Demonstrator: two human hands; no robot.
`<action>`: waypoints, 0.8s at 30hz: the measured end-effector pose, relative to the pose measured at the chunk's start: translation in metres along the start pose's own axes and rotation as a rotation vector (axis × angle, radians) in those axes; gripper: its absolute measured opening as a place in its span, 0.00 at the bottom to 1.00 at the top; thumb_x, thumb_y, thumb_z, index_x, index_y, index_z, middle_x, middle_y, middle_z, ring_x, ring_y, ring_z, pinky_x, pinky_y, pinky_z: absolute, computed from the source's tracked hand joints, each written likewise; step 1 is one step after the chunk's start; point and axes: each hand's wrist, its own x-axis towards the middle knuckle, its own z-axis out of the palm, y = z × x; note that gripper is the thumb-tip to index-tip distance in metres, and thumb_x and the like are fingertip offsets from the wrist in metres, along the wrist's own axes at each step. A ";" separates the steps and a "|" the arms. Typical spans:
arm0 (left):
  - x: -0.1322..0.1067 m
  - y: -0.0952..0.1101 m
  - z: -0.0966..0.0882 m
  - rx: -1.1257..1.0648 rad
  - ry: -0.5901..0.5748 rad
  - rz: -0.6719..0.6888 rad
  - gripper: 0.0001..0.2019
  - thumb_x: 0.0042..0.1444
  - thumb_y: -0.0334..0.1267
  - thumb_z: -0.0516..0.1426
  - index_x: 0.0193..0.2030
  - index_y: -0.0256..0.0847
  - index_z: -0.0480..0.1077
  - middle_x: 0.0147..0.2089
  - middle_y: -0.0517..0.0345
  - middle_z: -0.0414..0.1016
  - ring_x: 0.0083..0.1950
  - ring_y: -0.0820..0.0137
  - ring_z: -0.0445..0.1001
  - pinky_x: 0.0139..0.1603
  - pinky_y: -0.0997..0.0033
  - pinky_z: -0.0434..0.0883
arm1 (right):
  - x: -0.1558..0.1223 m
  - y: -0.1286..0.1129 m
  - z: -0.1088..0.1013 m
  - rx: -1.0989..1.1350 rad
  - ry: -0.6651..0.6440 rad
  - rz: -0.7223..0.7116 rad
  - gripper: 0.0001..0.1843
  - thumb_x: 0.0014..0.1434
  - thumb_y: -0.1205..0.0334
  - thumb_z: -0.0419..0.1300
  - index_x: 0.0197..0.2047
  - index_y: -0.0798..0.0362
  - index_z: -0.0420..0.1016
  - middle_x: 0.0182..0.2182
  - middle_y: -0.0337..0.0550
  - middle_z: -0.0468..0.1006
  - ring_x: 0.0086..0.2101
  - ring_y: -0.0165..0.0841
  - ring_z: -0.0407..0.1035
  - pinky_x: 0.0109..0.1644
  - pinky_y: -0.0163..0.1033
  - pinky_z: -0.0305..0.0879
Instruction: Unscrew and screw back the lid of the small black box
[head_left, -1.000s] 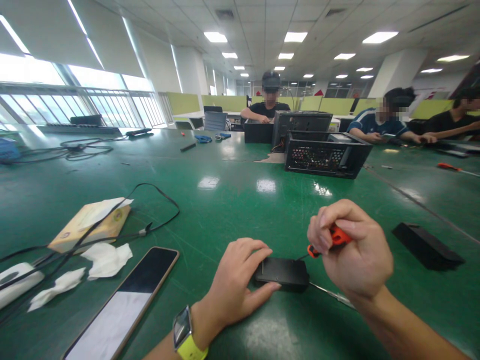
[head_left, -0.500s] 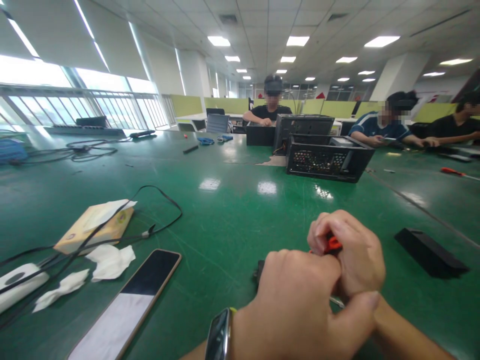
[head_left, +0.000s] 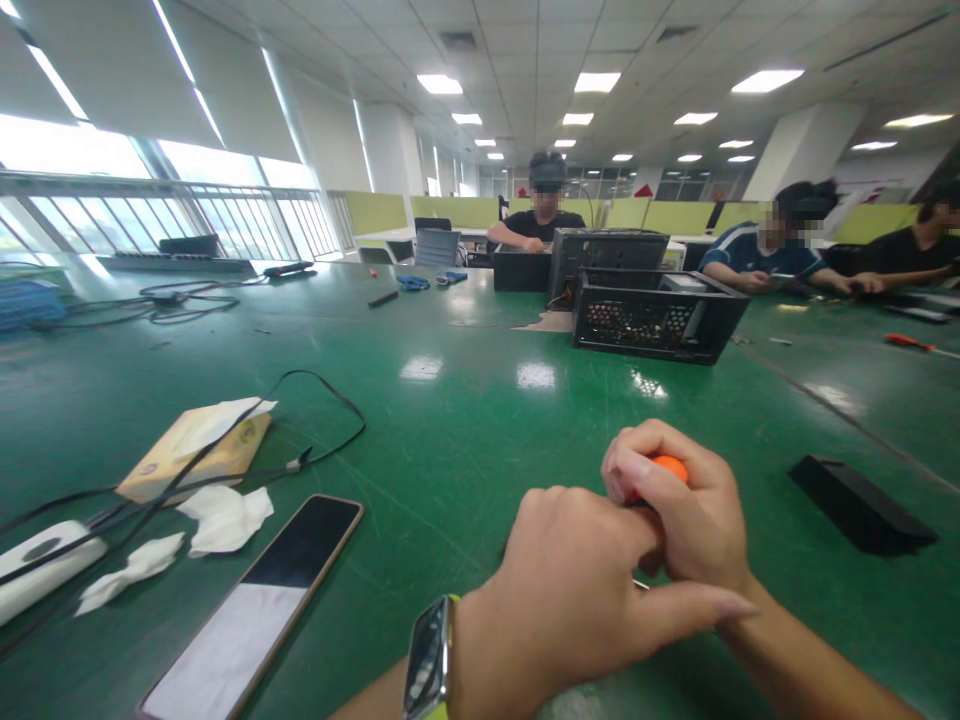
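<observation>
My right hand (head_left: 694,500) is closed around a screwdriver, whose rounded orange handle (head_left: 671,467) shows between the thumb and fingers. A short bit of its metal shaft glints below that fist. Just in front and to the left, my left hand (head_left: 577,570) is turned back-side up, its thumb stretched to the right across my right wrist. The left fingers curl downward out of sight, and whatever they hold is hidden beneath the hand. A watch with a yellow-green band (head_left: 429,655) sits on my left wrist. Both hands are close together above the green table (head_left: 450,440).
Left of my hands lie a phone (head_left: 259,600), crumpled tissues (head_left: 229,518), a tissue box (head_left: 199,450) and black cables. A black angular piece (head_left: 862,505) is at right. Farther back stand open computer cases (head_left: 652,315); several people sit around the table. Another screwdriver (head_left: 911,342) lies far right.
Both hands have shifted slightly left. My right fist has turned, so more of the orange handle end shows. The dark part seen beside my left hand is now almost wholly covered.
</observation>
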 end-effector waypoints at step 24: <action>-0.060 -0.089 0.005 -0.018 0.035 -0.074 0.40 0.44 0.58 0.69 0.62 0.45 0.65 0.56 0.46 0.70 0.55 0.53 0.68 0.54 0.52 0.67 | 0.014 -0.017 -0.030 -0.867 -0.164 -0.214 0.18 0.66 0.46 0.51 0.37 0.50 0.72 0.21 0.36 0.75 0.23 0.33 0.69 0.29 0.38 0.57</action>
